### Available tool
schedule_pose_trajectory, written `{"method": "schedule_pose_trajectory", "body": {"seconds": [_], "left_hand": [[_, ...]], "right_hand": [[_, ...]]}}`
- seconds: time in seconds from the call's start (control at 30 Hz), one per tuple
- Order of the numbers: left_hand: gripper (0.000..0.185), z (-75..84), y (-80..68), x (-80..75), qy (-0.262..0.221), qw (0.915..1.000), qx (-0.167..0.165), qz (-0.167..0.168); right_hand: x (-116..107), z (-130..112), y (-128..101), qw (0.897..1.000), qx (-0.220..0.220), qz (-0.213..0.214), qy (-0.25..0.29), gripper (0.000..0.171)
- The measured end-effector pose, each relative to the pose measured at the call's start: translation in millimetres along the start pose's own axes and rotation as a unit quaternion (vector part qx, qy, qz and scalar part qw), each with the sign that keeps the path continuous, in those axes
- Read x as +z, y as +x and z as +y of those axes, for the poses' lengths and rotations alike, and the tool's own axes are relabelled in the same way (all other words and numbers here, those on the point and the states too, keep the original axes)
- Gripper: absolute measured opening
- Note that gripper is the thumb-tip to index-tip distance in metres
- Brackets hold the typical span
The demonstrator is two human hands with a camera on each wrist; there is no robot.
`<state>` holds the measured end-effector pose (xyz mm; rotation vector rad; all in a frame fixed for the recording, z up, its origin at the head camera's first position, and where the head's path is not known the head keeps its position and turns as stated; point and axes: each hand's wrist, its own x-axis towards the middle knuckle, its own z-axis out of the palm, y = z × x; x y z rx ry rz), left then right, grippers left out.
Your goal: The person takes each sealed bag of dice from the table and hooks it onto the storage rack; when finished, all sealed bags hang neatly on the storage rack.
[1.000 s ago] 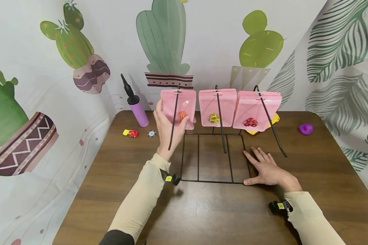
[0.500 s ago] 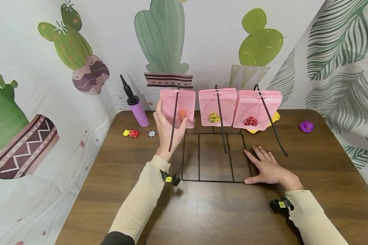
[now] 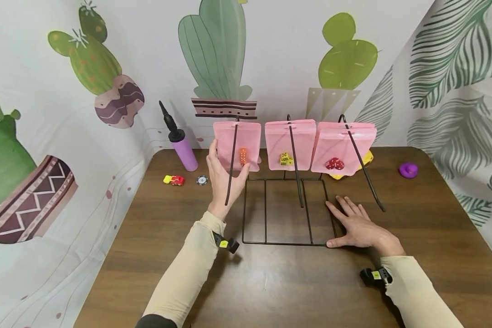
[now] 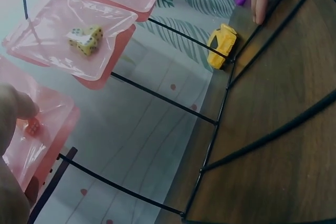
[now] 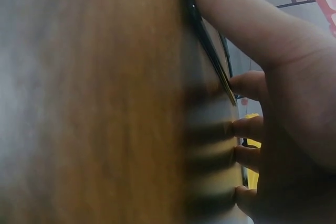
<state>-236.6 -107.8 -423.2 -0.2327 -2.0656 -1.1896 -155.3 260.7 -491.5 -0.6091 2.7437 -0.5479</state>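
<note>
Pink pouch (image 3: 237,143) with orange die (image 3: 243,156) pinched by left hand (image 3: 222,176); right hand (image 3: 358,228) flat.

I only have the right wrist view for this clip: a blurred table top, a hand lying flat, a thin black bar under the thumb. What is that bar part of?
Observer: It is the base frame of a black wire rack on a brown table; the right hand lies flat at the frame's right front corner.
Operator: Is anything hanging on it?
Observer: Three pink pouches, one per hook: orange dice in the left pouch, yellow dice in the middle, red dice on the right.
Operator: And the other hand?
Observer: The left hand holds the left pouch at its lower edge, thumb in front.
</note>
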Motion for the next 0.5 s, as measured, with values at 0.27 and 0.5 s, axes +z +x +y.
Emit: {"method": "schedule_pose_trajectory", "body": {"seconds": [0.27,0.5], "left_hand": [[0.098,-9.7,-8.0,-6.0,-0.011,0.9999,0.006,-0.003],[0.094,-26.7,-18.2,-24.1,0.007,0.9995,-0.01,-0.029]], "right_hand": [[-1.2,-4.2,-1.2,1.0,0.0,0.0,-0.005,0.117],[-3.4,-3.4,-0.8,1.0,-0.003,-0.004,0.001,0.114]]}}
